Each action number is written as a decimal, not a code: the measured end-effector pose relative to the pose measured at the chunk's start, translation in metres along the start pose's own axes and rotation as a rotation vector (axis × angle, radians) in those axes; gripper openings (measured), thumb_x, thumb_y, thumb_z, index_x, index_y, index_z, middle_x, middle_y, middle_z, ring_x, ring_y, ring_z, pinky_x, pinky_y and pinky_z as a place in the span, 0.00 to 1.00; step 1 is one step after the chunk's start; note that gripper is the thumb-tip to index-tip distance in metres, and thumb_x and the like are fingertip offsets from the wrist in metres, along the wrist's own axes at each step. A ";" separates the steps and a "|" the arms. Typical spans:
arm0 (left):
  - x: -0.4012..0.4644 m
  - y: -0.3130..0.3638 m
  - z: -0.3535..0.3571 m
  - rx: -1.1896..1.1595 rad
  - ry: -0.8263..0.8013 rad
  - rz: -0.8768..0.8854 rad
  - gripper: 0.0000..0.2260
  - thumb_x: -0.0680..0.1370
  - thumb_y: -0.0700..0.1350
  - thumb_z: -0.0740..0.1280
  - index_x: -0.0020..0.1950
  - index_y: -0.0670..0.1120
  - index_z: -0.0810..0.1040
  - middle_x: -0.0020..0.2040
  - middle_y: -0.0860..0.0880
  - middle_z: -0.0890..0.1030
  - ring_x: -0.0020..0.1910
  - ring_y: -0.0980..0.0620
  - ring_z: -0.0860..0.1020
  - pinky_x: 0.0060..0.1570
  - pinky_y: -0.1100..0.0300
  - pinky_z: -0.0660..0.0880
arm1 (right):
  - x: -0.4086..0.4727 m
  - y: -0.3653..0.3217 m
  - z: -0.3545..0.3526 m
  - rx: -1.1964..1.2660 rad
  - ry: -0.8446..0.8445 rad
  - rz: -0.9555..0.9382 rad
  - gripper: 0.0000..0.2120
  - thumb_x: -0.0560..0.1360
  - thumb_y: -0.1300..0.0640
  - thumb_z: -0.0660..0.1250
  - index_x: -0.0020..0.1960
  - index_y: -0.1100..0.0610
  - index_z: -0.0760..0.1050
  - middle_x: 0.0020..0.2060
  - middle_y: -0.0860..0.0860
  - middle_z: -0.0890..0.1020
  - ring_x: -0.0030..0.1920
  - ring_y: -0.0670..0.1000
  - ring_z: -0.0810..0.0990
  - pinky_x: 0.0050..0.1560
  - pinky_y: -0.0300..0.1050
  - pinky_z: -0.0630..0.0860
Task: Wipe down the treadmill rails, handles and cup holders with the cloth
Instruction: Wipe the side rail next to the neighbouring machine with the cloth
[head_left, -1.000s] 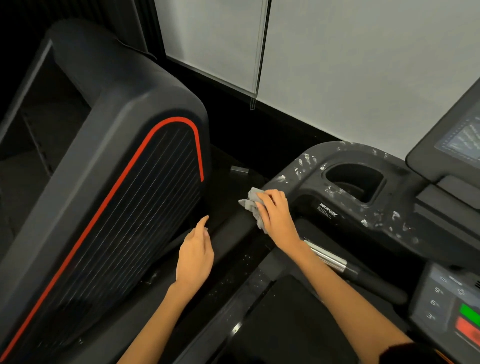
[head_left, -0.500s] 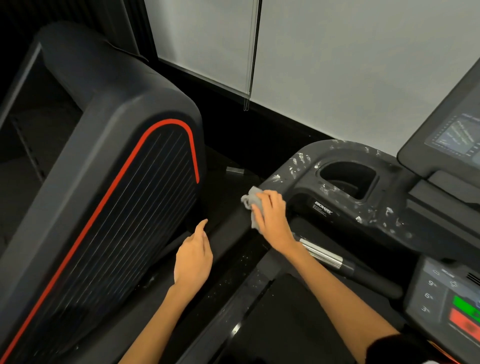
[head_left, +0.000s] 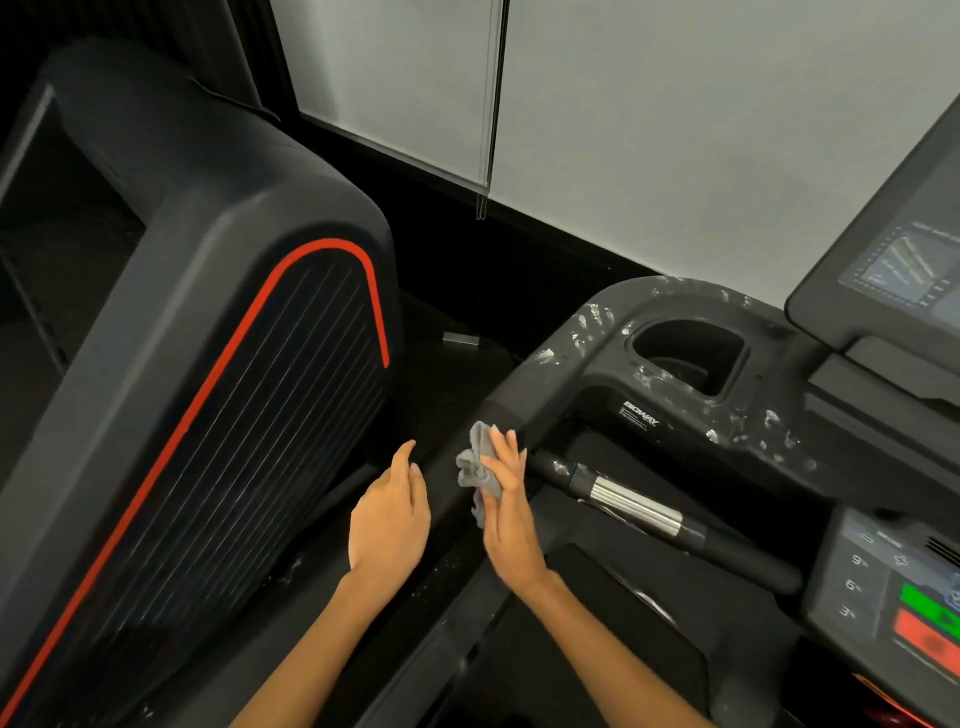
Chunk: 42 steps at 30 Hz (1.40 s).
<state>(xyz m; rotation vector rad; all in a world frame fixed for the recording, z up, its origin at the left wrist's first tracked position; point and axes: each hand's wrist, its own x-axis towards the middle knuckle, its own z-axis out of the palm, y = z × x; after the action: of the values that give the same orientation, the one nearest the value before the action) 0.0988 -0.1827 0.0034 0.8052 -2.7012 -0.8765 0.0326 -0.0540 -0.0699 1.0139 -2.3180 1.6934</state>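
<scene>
A crumpled grey cloth (head_left: 477, 470) lies against the left rail (head_left: 511, 410) of the black treadmill, just below the console's corner. My right hand (head_left: 506, 512) presses it there with straight fingers laid over it. My left hand (head_left: 390, 512) hovers beside it to the left, fingers relaxed, holding nothing. The cup holder (head_left: 688, 354) sits in the console's left wing, whose surface carries white smudges. A black handle with a chrome sensor band (head_left: 636, 503) runs right of my right hand.
A second machine with a red-trimmed ribbed side panel (head_left: 234, 441) stands close on the left, leaving a narrow dark gap. The treadmill's screen (head_left: 906, 265) and button panel (head_left: 904, 592) are at the right. A white wall is behind.
My right hand has slid the cloth down the rail, away from the console corner and toward me. My left hand stayed almost where it was.
</scene>
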 end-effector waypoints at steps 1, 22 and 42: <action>0.000 0.002 0.000 0.017 -0.009 0.011 0.19 0.82 0.47 0.53 0.73 0.47 0.64 0.33 0.51 0.76 0.28 0.55 0.75 0.30 0.58 0.74 | 0.008 0.004 -0.004 -0.022 0.015 0.032 0.24 0.81 0.69 0.57 0.73 0.52 0.59 0.78 0.56 0.56 0.78 0.59 0.47 0.74 0.69 0.45; 0.046 0.046 0.038 0.356 -0.064 0.283 0.25 0.82 0.53 0.51 0.75 0.40 0.60 0.60 0.41 0.78 0.55 0.44 0.78 0.49 0.50 0.76 | 0.009 -0.005 -0.031 -0.353 0.104 0.248 0.45 0.69 0.80 0.62 0.79 0.54 0.52 0.79 0.52 0.51 0.79 0.55 0.44 0.77 0.59 0.42; 0.054 0.058 0.047 0.331 -0.080 0.276 0.27 0.81 0.55 0.47 0.76 0.42 0.57 0.62 0.39 0.76 0.56 0.42 0.78 0.51 0.47 0.76 | 0.013 0.029 -0.124 -1.039 -0.131 0.103 0.09 0.71 0.53 0.57 0.42 0.55 0.74 0.34 0.50 0.76 0.35 0.53 0.75 0.43 0.48 0.67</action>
<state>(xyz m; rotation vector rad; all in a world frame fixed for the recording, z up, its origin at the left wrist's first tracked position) 0.0128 -0.1502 -0.0001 0.4382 -2.9762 -0.4157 -0.0301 0.0540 -0.0403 0.7572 -2.7641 0.2457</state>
